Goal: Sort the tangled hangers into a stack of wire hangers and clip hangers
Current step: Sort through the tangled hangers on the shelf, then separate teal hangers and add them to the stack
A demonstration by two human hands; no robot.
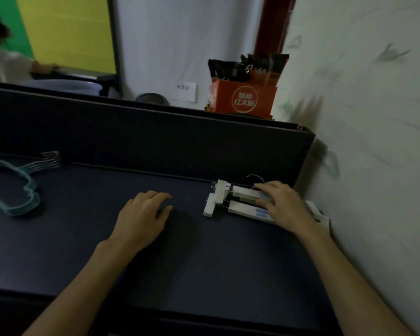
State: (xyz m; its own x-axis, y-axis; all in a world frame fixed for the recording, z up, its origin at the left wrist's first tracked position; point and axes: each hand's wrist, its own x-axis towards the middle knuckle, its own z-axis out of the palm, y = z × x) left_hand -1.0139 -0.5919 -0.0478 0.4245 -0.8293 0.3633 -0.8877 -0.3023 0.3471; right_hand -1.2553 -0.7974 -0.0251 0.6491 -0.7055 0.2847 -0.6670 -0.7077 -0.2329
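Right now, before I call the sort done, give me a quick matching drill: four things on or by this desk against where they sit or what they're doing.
Things:
1. teal wire hangers
2. white clip hangers
3. left hand
4. orange box

States:
A. behind the dark partition
B. under the right hand
C. stacked at far left
D. resting on bare desk, holding nothing

Pairs: 1-C, 2-B, 3-D, 4-A

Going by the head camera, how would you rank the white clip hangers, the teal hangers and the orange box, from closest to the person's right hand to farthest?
1. White clip hangers: directly under the right hand, by the wall.
2. Orange box: beyond the dark partition, behind and above the hand.
3. Teal hangers: stacked at the table's far left, past the left hand.
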